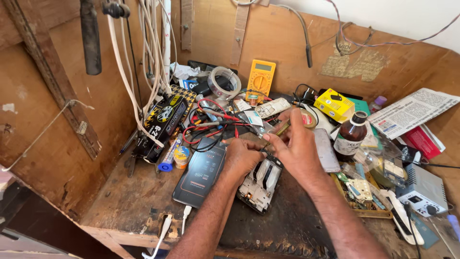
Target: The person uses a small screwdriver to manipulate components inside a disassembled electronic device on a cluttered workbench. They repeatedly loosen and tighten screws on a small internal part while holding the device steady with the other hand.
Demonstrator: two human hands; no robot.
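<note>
An opened phone [261,184] with its back off lies on the dark mat of the wooden bench, white frame and circuit board showing. My left hand [242,158] presses down on the phone's upper end, fingers curled on it. My right hand [294,144] pinches a thin screwdriver [277,133] with a yellowish handle, its tip pointing down at the phone's top edge between the two hands.
A black smartphone [201,172] lies left of the hands, a white cable plugged in. Behind stand a yellow multimeter [260,76], a tape roll [224,82], red probe leads, a brown bottle [350,134] and a yellow box [334,104]. Small parts and a tray [364,201] crowd the right.
</note>
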